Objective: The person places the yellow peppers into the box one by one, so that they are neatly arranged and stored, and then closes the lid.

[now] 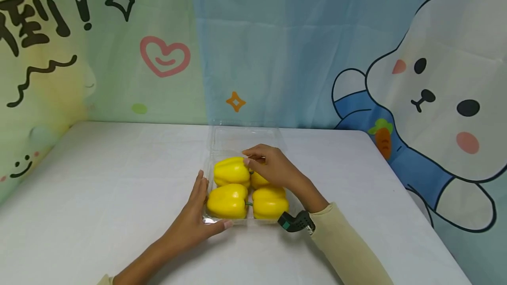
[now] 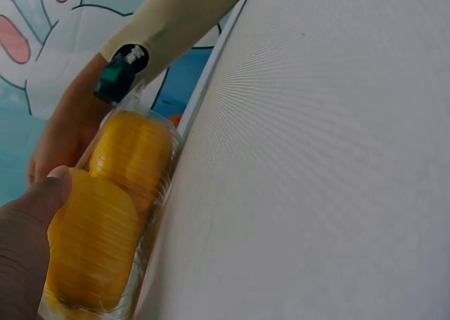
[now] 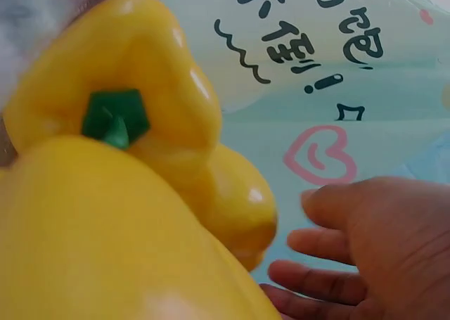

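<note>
Both hands work at a clear plastic tray (image 1: 210, 162) of four yellow peppers on the white table (image 1: 99, 179).

Left hand (image 1: 190, 221) lies flat, fingers straight along the tray's left wall, thumb against its near edge. Right hand (image 1: 273, 166) arches over the far right pepper (image 1: 258, 180), fingertips curled down at the far left pepper (image 1: 231, 171); whether they pinch it cannot be told. Peppers are glossy, lobed, green-stemmed; the tray is thin and transparent, its lid (image 1: 245, 137) open behind.

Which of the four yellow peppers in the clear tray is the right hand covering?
The far-right pepper: the right hand lies over it, hiding most of it. The other three peppers show in full.
</note>
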The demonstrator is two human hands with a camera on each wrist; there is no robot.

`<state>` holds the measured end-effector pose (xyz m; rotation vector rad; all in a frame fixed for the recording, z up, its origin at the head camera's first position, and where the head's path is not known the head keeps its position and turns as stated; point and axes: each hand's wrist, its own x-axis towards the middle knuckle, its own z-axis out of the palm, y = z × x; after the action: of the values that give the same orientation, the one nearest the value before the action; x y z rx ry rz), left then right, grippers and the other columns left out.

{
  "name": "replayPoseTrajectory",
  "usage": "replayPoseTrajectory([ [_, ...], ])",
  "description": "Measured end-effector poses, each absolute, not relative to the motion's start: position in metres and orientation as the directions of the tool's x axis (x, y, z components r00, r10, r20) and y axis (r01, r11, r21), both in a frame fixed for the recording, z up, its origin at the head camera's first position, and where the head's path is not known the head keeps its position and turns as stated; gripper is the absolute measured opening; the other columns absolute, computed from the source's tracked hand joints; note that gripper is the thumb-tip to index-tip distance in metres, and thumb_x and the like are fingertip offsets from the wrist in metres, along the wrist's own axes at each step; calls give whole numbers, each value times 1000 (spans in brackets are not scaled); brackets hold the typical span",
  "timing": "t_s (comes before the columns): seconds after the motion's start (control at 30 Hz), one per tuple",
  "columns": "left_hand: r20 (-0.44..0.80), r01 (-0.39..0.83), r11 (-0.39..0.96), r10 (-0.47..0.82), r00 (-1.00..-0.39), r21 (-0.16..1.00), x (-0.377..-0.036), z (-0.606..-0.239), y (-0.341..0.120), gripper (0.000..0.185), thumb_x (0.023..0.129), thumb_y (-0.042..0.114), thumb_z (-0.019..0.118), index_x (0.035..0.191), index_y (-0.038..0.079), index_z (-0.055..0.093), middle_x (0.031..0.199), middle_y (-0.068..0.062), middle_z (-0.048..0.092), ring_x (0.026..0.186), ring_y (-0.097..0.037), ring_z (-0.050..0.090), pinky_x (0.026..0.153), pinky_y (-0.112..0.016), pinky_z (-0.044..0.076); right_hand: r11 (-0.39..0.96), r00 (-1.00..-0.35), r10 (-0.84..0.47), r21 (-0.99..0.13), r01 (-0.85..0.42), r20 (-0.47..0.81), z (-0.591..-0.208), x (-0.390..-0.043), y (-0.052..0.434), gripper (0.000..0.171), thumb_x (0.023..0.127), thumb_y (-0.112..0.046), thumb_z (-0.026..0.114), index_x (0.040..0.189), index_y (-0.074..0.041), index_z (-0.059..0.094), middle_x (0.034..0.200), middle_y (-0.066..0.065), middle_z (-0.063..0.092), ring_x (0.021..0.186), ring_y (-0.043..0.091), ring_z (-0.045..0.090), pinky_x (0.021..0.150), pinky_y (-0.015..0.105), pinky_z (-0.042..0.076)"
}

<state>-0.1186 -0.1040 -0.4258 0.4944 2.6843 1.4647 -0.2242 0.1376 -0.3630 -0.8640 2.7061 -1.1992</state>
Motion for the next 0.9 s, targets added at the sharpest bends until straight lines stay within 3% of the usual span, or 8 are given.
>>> replayPoseTrajectory([
  [0.23,115,254,505,291,-950,825,-119,-426,-104,122,76,53,79,155,3,1,162,-7,-10,146,-29,6,111,-55,17,516,-862,-441,-715,-472,251,-362,-231,151,29,100,-18,57,125,-5,65,120,7,63,109,20,60,96,36,48],
  [0.6,111,250,500,291,-950,829,-118,-426,-104,122,76,54,78,156,4,0,162,-5,-10,146,-27,7,112,-55,16,528,-899,-345,-736,-424,270,-359,-242,175,30,98,-17,60,124,-2,64,122,12,63,110,25,60,97,39,47],
  [0.9,100,244,509,293,-951,825,-118,-425,-103,123,76,54,78,155,3,0,161,-6,-12,146,-28,6,112,-55,16,577,-934,-271,-738,-351,232,-377,-260,201,42,99,-23,60,136,-4,56,135,13,53,121,29,52,100,42,44],
])
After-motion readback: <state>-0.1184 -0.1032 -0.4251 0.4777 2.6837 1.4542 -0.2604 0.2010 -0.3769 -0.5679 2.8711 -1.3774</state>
